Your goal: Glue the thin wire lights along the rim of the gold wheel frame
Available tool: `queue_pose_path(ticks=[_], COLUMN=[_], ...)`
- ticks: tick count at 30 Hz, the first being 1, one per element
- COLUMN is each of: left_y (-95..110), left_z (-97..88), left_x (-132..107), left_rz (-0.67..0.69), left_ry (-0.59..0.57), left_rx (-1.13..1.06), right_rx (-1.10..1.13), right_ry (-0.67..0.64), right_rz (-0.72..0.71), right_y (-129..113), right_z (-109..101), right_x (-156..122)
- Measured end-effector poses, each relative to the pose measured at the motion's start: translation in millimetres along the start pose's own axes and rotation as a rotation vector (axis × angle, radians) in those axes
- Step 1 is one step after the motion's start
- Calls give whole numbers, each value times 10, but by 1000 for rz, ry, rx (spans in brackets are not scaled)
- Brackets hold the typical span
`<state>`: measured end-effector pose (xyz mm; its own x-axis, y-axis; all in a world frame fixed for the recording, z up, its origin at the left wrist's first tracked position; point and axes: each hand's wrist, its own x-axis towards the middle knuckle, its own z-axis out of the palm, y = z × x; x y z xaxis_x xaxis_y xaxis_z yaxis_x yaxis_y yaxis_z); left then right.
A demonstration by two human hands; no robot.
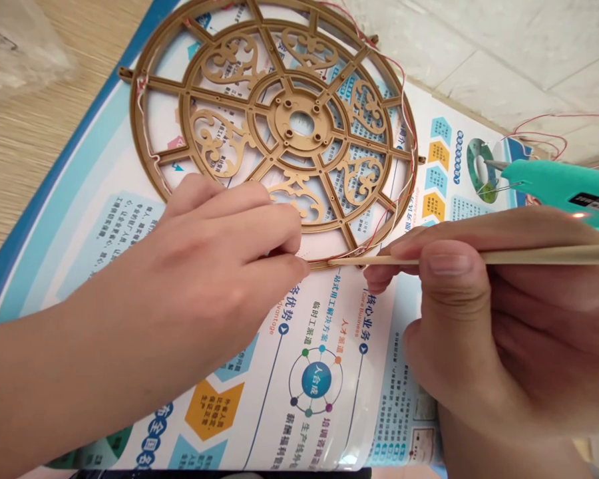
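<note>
Gold openwork wheel frame [281, 123] lies flat in the upper middle of the frame, on a glossy printed poster [319, 386]. Thin red and white wire [387, 223] runs round its outer rim.

Left hand [219, 266] comes in from the lower left, fingers bent down with the tips on the bottom edge of the rim. I honestly can't tell if it's pinching anything or just pressing. Right hand [479, 319], lower right, is closed around a wooden stick [529, 255], thumb on top, and the stick's tip sits right at the rim, just beside the left fingertips.

A teal glue gun [559, 183] lies at the right edge, nozzle pointing toward the wheel, with a small red light glowing under it, so I'd guess it's hot. More loose wire loops behind it. Wooden tabletop [30, 133] and a crumpled plastic bag [14, 46] are in the upper left.

What worries me:
- That wire looks really fine, so a hard poke with the stick could snap it or pop it off the rim.
- If there's fresh glue there, the left fingertips are close enough to get burned or stuck.
- The right wrist is also near that nozzle.
</note>
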<state>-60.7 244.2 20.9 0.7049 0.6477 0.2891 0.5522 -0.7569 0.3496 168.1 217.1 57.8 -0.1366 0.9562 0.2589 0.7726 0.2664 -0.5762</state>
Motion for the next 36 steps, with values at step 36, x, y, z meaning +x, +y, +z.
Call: queue_pose_path(ticks=[36], left_y=[11], left_z=[-34], left_x=[9], left_rz=[28], left_ry=[-6], left_rx=[-9], right_rx=[101], right_ry=[101], right_rz=[2], right_y=[136], right_z=[8], right_x=[-164])
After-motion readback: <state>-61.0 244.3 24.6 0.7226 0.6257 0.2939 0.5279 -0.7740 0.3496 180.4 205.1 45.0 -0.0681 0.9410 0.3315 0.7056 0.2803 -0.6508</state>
